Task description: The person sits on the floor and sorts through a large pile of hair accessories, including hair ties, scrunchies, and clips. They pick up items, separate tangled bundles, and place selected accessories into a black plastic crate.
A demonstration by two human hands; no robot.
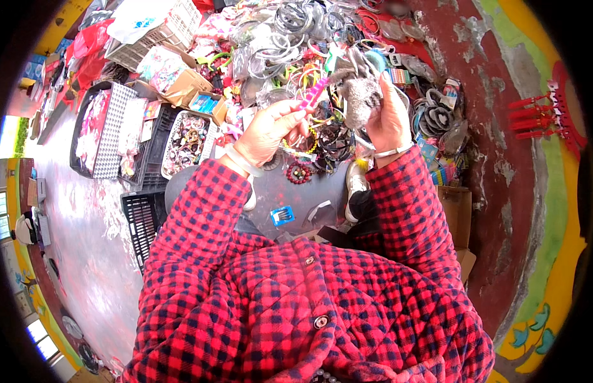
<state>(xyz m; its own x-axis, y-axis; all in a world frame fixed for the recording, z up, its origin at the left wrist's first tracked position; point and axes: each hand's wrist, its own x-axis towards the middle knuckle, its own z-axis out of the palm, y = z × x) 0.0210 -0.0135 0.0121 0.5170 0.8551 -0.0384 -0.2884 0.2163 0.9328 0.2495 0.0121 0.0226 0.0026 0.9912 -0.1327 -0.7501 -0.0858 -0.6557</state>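
My left hand (270, 133) is closed, its thumb and fingers pinching a narrow bright pink strip (314, 94) that points up and to the right. I cannot tell exactly what the strip is. Beside it, my right hand (391, 120) is wrapped round a fluffy grey furry piece (360, 101), which has darker strands at its top. The two held things are close together, above a big heap of headbands and hair accessories (296, 25). Just below my hands lies a dark red beaded ring (299, 172) on the floor.
A white basket (211, 138) of small hair ties stands at the left, near a black crate (141, 223) and a cardboard box (185, 86). A small blue card (282, 216) lies between my feet. The peeling red wall (494, 159) runs along the right.
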